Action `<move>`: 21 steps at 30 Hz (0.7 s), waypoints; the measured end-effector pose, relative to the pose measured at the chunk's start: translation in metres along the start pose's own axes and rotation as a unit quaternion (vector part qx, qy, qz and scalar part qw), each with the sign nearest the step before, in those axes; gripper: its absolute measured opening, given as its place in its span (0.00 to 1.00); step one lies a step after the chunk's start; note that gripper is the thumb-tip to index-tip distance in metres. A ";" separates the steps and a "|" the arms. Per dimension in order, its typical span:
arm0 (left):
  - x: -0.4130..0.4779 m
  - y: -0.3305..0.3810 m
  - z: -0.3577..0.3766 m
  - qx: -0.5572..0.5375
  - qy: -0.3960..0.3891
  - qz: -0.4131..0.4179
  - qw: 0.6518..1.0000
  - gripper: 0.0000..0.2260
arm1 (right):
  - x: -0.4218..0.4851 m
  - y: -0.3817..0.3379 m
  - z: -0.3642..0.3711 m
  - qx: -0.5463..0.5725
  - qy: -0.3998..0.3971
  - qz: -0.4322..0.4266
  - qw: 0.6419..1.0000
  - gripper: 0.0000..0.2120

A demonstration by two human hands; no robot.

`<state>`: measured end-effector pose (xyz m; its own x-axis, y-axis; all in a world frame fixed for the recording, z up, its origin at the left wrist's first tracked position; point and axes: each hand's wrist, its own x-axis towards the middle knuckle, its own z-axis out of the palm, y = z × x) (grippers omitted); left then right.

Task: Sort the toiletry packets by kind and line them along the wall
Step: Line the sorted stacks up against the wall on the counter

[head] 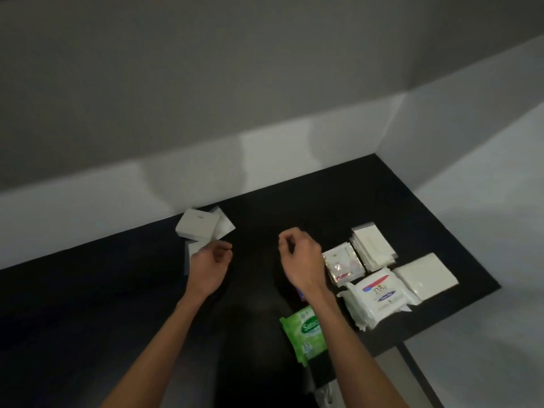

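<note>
On the black table [88, 290] a loose heap of white packets [203, 226] lies by the wall at the left. My left hand [210, 265] hovers just below it, fingers loosely curled, holding nothing. My right hand [301, 259] hangs over the table's middle, fingers curled and empty. Right of it lie a small clear packet with red print [343, 265], a stack of white sachets [372, 247], a white Dove wipes pack [378, 295], a plain white packet [426, 275] and a green wipes pack [304, 331]. A blue-red item [300, 294] peeks from under my right wrist.
A white wall [265, 148] runs along the table's far edge and turns a corner at the right. The table's right edge [459, 316] drops off just past the packets. A dark table leg [418, 375] shows below.
</note>
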<state>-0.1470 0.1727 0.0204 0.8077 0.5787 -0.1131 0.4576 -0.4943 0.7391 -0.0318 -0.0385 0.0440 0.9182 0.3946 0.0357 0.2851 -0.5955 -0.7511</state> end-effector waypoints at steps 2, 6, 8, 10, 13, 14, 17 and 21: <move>0.010 -0.023 -0.018 0.022 0.028 -0.007 0.999 0.08 | 0.005 -0.014 0.033 0.006 -0.036 0.006 0.999 0.05; 0.042 -0.049 -0.046 0.018 0.041 -0.096 0.994 0.11 | 0.020 -0.035 0.091 0.011 -0.116 0.036 0.993 0.10; 0.056 -0.061 -0.054 -0.027 0.072 -0.113 0.991 0.13 | 0.028 -0.045 0.113 0.018 -0.147 0.056 0.987 0.13; 0.070 -0.074 -0.058 -0.061 0.087 -0.131 0.986 0.14 | 0.036 -0.053 0.132 0.039 -0.170 0.090 0.981 0.15; 0.091 -0.091 -0.057 -0.069 0.082 -0.166 0.980 0.13 | 0.046 -0.057 0.159 0.057 -0.190 0.137 0.970 0.19; 0.098 -0.096 -0.055 -0.065 0.079 -0.171 0.980 0.13 | 0.048 -0.058 0.167 0.054 -0.199 0.150 0.967 0.22; 0.112 -0.103 -0.049 -0.065 0.075 -0.183 0.978 0.21 | 0.054 -0.060 0.180 0.038 -0.208 0.175 0.961 0.33; 0.115 -0.100 -0.039 -0.136 0.032 -0.228 0.964 0.31 | 0.059 -0.063 0.192 0.019 -0.217 0.176 0.960 0.38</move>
<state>-0.1139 0.3141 -0.0408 0.5173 0.7391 -0.4315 0.6378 0.0032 0.7702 -0.0487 0.1562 -0.0332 0.7526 0.4320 -0.4970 -0.0406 -0.7228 -0.6898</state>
